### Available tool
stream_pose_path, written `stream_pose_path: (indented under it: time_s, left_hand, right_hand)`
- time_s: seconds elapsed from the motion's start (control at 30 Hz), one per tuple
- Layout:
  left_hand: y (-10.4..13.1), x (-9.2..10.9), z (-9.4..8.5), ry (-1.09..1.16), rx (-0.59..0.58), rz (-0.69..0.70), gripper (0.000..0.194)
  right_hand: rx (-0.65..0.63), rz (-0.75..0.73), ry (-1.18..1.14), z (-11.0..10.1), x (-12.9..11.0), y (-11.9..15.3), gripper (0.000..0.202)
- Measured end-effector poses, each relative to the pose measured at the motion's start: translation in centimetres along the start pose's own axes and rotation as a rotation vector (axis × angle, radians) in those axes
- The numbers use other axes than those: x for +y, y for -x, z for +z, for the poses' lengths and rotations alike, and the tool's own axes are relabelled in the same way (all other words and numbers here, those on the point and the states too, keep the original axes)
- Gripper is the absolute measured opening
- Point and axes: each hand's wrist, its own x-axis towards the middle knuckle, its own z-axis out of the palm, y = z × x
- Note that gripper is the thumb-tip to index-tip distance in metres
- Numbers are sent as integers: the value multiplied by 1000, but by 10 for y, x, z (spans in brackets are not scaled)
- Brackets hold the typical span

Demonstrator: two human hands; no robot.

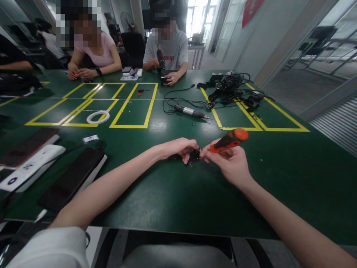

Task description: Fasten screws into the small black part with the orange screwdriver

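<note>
In the middle of the green table, my left hand is closed around a small round black part that rests on or just above the surface. A screwdriver with an orange and black handle leans in my right hand, its orange butt end pointing up and to the right. The fingertips of that hand come close to the black part. The screwdriver's tip is hidden by my fingers, so I cannot tell whether it touches the part.
Beyond my hands lies a corded electric screwdriver. A tangle of black cables sits at the back right. White tape roll, black phone and white power bank are on the left. Two people work across the table.
</note>
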Motion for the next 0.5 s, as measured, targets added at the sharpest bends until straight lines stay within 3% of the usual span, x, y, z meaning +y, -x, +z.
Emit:
stream_pose_path:
  time_s: [0.13,0.3,0.5]
  left_hand:
    - [1,0,-2,53,-41,4,29]
    - [4,0,-7,78,-129,36,31]
    - [3,-1,-8,75,-118,30,32]
  right_hand:
    - [2,-16,52,-1,-2,-2,28]
    - [-23,-18,-51,0,-3,-5,31]
    - [22,23,7,-1,-2,-4,28]
